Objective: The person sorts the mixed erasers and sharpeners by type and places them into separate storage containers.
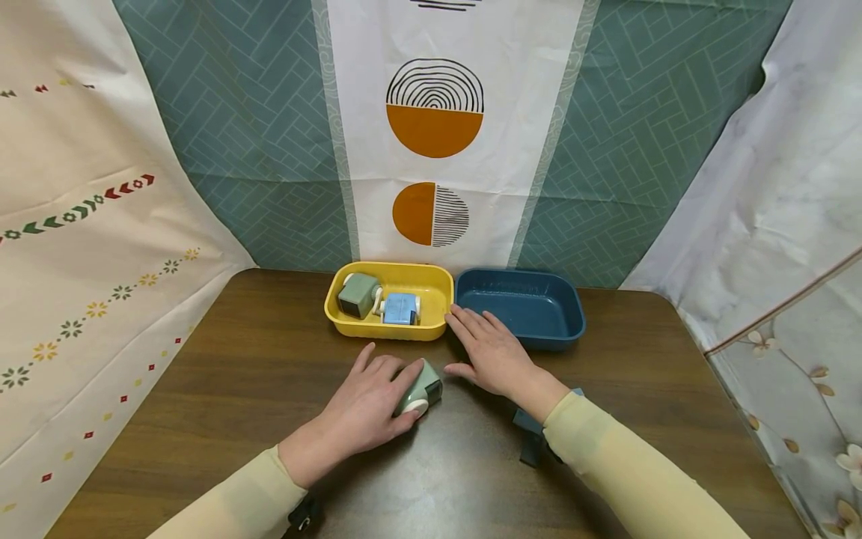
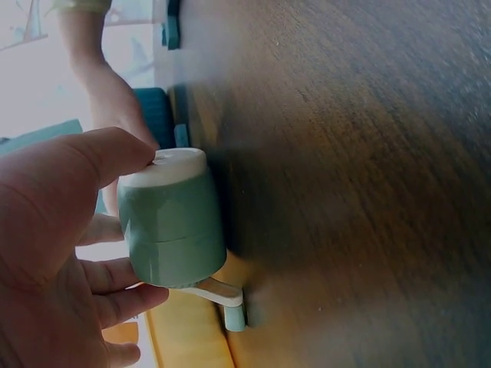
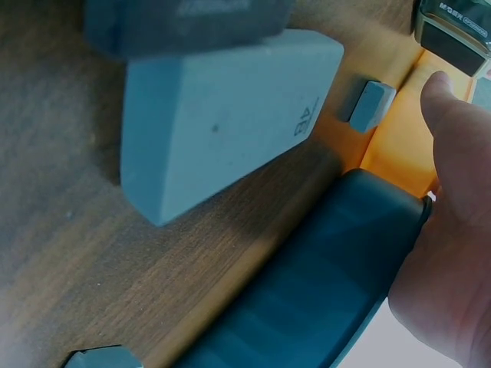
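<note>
My left hand [image 1: 367, 400] grips a green hand-crank pencil sharpener [image 1: 426, 388] over the table, thumb on its white end and fingers along the other side. Its crank handle [image 2: 219, 291] shows in the left wrist view. My right hand [image 1: 490, 355] is held out with straight fingers, its fingertips by the right corner of the yellow tray [image 1: 397, 332]. In the right wrist view, a small blue-and-white eraser [image 3: 374, 106] lies below that hand. A larger eraser marked 4B [image 3: 230, 126] is nearer the wrist.
Inside the yellow tray are another green sharpener [image 1: 360, 294] and a blue sharpener [image 1: 400, 308]. A dark blue tray [image 1: 572, 333] stands at its right, against the hanging cloth [image 1: 283, 150]. A teal piece [image 3: 103, 358] is cut off at the right wrist view's bottom edge.
</note>
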A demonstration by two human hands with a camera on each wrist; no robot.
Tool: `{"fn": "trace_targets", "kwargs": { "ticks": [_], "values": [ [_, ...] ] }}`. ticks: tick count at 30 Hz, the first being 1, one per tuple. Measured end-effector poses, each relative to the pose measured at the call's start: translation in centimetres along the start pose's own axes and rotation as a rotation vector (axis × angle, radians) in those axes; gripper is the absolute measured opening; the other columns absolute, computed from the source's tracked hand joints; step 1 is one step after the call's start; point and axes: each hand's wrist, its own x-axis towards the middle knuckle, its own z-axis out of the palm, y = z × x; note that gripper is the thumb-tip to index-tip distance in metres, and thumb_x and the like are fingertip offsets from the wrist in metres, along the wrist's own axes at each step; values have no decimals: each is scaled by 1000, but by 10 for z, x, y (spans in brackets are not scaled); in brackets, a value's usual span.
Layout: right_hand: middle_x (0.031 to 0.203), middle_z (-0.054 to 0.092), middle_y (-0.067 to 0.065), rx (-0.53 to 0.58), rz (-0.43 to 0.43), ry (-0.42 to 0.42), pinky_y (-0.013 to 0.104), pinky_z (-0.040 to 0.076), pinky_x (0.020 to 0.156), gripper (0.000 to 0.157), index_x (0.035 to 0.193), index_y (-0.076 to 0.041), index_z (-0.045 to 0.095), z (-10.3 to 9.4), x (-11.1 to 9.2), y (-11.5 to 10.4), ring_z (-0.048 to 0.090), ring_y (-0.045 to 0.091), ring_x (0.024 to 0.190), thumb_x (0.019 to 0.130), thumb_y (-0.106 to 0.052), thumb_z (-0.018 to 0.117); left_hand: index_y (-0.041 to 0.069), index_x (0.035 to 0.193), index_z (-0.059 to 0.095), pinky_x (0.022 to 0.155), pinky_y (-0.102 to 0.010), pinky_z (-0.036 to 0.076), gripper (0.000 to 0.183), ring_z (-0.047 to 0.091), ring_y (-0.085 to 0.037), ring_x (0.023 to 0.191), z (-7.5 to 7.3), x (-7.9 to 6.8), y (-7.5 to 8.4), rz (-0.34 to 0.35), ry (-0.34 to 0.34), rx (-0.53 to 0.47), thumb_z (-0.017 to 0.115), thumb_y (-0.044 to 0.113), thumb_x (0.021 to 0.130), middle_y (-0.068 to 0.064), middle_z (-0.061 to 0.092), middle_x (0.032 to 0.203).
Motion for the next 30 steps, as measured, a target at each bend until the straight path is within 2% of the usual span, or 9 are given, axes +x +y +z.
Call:
{"fn": "trace_targets", "kwargs": {
  "ticks": [9,16,24,30],
  "values": [
    [185,16,7,2,8,-8,53,17,135,98,178,-12,20,-1,-1,-1,26,30,167,107,-66,61,7,156,62,126,-71,30,75,64,-34,126,-5,1,-1,18,39,-8,86,44,95,-14,69,133],
    [184,20,10,2,-8,21,54,20,135,99,177,-9,24,-3,-2,-2,30,32,165,106,-65,64,8,157,62,126,-70,30,75,64,-36,126,-12,2,-4,24,59,2,86,42,95,-15,68,134],
    [183,21,10,5,-12,28,54,19,135,100,177,-9,24,-2,-2,-1,30,32,165,105,-65,65,8,154,64,125,-70,32,73,65,-36,122,-27,7,-8,37,140,28,89,38,92,-15,69,131],
    [183,20,10,9,-14,23,53,18,135,98,177,-9,24,-2,-2,0,29,32,165,106,-65,64,7,154,64,126,-70,30,73,65,-38,125,-40,13,-12,33,158,58,89,35,92,-17,69,134]
  ]
}}
